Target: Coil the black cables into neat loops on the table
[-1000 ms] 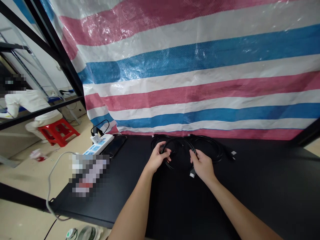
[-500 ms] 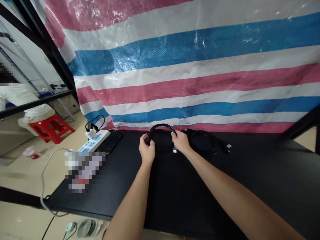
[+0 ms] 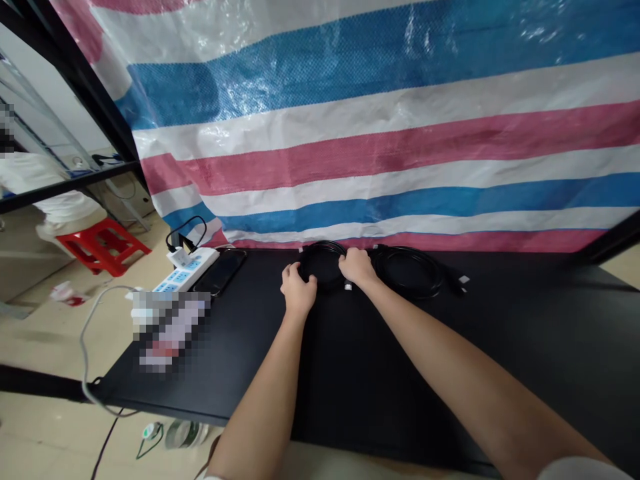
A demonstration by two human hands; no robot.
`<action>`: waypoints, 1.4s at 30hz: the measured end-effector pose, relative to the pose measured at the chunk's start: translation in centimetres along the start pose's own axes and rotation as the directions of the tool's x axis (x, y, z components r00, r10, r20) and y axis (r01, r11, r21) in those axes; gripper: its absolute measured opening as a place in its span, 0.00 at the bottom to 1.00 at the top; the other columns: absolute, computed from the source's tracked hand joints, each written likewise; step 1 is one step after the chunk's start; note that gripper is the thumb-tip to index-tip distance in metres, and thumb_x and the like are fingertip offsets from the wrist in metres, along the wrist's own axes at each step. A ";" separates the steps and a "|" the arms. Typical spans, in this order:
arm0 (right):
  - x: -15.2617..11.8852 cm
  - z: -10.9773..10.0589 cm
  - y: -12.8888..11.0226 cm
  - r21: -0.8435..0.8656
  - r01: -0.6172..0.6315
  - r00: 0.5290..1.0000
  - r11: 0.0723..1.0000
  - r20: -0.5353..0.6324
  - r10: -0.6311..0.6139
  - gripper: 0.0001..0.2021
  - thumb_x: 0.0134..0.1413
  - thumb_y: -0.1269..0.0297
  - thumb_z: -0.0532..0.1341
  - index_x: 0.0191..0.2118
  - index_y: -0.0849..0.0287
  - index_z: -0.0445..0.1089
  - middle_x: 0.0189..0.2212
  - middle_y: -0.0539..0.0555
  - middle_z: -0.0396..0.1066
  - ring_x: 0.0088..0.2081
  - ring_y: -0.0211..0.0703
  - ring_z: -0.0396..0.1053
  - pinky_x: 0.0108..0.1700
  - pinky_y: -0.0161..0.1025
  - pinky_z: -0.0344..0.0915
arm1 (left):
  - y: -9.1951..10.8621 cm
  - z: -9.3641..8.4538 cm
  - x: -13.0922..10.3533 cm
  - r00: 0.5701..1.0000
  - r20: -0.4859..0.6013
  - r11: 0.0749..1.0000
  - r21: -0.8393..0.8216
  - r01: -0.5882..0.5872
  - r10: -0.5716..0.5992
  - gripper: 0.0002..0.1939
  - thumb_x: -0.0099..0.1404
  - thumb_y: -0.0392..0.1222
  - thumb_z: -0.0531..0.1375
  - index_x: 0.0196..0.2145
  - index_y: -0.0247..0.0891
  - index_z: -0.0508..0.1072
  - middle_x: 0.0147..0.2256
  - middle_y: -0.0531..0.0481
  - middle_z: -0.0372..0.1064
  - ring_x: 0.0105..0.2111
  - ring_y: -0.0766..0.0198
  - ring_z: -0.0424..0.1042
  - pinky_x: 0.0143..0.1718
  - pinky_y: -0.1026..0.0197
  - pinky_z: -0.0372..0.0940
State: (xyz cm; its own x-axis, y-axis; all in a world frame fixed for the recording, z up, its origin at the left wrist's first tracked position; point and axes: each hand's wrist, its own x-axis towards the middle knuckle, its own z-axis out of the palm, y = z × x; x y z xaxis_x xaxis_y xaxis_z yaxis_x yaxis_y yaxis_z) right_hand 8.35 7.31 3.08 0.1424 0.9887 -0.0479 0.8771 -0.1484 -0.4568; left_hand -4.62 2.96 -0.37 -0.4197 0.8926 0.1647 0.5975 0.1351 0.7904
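Note:
A black coiled cable [image 3: 325, 288] lies at the back of the black table, with a pale connector [image 3: 349, 286] at its lower right. My left hand [image 3: 299, 290] is at the coil's left side, thumb and fingers around its edge with a gap between them. On the coil's right side, my right hand [image 3: 358, 267] holds the edge with curled fingers, its fingertips partly hidden. Close to the right of that hand rests a second black coiled cable [image 3: 407, 293], its light-coloured plug end [image 3: 464, 280] pointing right.
At left stand a white power strip [image 3: 193, 268] with a plugged-in charger and a dark phone [image 3: 220, 272]. A striped plastic sheet [image 3: 375, 153] hangs behind the table [image 3: 250, 360]. Beyond the left edge, a person in white sits on a red stool [image 3: 103, 247].
The coil that was raised upright between my hands is now down flat on the table. My left thumb and fingers are farther apart. The view has shifted slightly.

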 end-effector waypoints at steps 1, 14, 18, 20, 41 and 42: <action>-0.1 -0.1 0.0 -0.039 0.018 1.000 0.999 0.004 -0.018 0.16 0.58 0.66 0.53 0.47 0.66 0.70 0.44 0.68 0.72 0.47 0.53 0.71 0.43 0.40 0.65 | 0.1 0.1 -0.2 1.000 -0.006 0.999 0.043 0.003 -0.003 0.20 0.53 0.35 0.61 0.45 0.36 0.70 0.55 0.33 0.62 0.58 0.46 0.61 0.56 0.45 0.57; -0.3 -0.2 0.5 -0.230 0.229 0.972 0.946 0.002 -0.235 0.14 0.57 0.69 0.52 0.45 0.58 0.71 0.48 0.61 0.67 0.48 0.50 0.69 0.44 0.41 0.65 | 0.1 -0.2 -0.8 0.780 0.430 0.830 0.115 -0.546 0.454 0.11 0.58 0.34 0.57 0.37 0.41 0.76 0.39 0.47 0.76 0.43 0.57 0.72 0.52 0.50 0.60; -0.5 -0.5 2.0 -0.102 0.235 0.955 0.967 -0.163 -0.249 0.11 0.54 0.69 0.54 0.39 0.56 0.73 0.43 0.57 0.71 0.44 0.48 0.71 0.41 0.40 0.66 | 0.3 -0.4 -0.9 0.768 0.450 0.823 0.114 -0.556 0.456 0.15 0.55 0.34 0.59 0.41 0.39 0.76 0.40 0.46 0.76 0.44 0.56 0.72 0.53 0.49 0.58; -0.8 -0.9 3.3 -0.041 0.257 0.932 0.966 -0.255 -0.259 0.09 0.52 0.69 0.55 0.34 0.56 0.73 0.39 0.56 0.72 0.40 0.47 0.71 0.40 0.39 0.66 | 0.4 -0.4 -1.1 0.764 0.451 0.821 0.108 -0.561 0.462 0.15 0.56 0.35 0.59 0.42 0.39 0.76 0.42 0.45 0.75 0.46 0.55 0.71 0.54 0.48 0.57; -4.4 -6.2 13.3 0.286 -0.304 0.840 0.909 -0.369 0.397 0.09 0.41 0.58 0.60 0.29 0.56 0.70 0.29 0.58 0.72 0.37 0.54 0.70 0.39 0.46 0.64 | 1.1 -0.3 -1.7 0.854 0.288 0.879 0.073 -0.471 0.434 0.13 0.56 0.36 0.58 0.39 0.43 0.77 0.46 0.44 0.72 0.50 0.52 0.69 0.53 0.46 0.58; -4.3 -6.2 13.3 0.286 -0.311 0.852 0.906 -0.339 0.399 0.07 0.41 0.58 0.60 0.26 0.55 0.69 0.27 0.58 0.71 0.36 0.54 0.70 0.39 0.45 0.64 | 1.2 -0.3 -1.7 0.860 0.266 0.882 0.064 -0.467 0.436 0.13 0.56 0.36 0.58 0.39 0.42 0.77 0.46 0.44 0.72 0.50 0.52 0.69 0.53 0.46 0.58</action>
State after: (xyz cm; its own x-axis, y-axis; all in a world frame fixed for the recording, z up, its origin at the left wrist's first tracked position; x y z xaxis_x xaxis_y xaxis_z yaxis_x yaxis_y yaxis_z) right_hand 22.25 0.94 2.73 0.6272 0.7749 0.0782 0.6197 -0.4357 -0.6527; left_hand -3.44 1.46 0.46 0.0813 0.9409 0.3289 0.7666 -0.2699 0.5827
